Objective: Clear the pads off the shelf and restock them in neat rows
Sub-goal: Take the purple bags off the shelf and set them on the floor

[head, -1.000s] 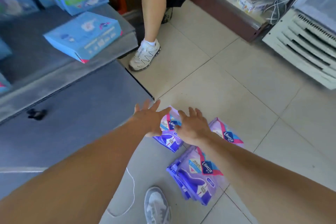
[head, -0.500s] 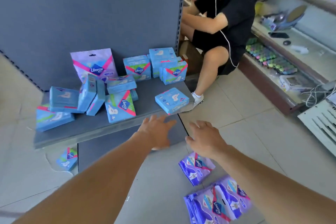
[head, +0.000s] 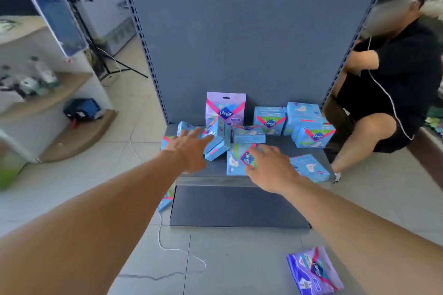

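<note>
I reach both arms toward the low shelf [head: 275,151]; my right hand [head: 269,169], fingers loosely spread and holding nothing, hovers over a blue pad pack [head: 237,160] tilted at the front edge; my left hand [head: 189,148], flat and empty, points at the jumbled packs [head: 219,141] just ahead.

On the grey metal shelf [head: 275,148] lie about 10 light-blue pad packs [head: 314,136], jumbled, with 1 tall lilac pad pouch [head: 225,109] upright behind. On the tiled floor [head: 72,182] lie 1 purple pad pack [head: 314,270] and 1 blue pad pack [head: 165,201]. 2 bare hands [head: 189,148] reach in.
</note>
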The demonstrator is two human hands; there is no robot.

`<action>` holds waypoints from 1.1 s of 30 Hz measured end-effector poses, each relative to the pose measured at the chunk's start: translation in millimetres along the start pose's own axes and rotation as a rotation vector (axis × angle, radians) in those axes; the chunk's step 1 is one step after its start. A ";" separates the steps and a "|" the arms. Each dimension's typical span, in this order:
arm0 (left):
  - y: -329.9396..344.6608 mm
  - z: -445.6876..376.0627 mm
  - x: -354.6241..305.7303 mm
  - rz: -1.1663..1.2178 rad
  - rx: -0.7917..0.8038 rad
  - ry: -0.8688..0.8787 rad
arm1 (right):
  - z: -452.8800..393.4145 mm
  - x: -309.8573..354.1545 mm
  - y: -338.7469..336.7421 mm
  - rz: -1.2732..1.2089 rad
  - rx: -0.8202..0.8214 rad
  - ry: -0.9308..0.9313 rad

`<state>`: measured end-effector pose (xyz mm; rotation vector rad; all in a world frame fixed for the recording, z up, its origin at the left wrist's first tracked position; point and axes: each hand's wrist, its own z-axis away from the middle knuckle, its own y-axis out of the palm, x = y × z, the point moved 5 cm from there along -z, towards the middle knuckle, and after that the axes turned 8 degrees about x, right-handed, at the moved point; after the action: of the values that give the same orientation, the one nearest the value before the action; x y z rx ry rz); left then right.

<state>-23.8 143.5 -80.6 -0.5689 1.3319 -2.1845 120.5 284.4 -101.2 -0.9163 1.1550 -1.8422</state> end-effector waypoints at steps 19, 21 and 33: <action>-1.9 -168.9 75.4 0.073 -0.029 -0.022 | -179.8 -11.7 -18.3 -0.184 -0.113 0.071; -0.8 -208.1 84.2 0.090 -0.024 0.004 | -220.8 -17.7 -15.3 -0.158 -0.116 0.060; 26.5 -301.1 85.2 0.140 0.063 0.159 | -314.4 -36.1 22.4 -0.208 0.020 0.086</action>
<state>-262.5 286.1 -226.6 -0.2748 1.3346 -2.1846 -129.6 428.7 -232.8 -0.9859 1.1256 -2.0741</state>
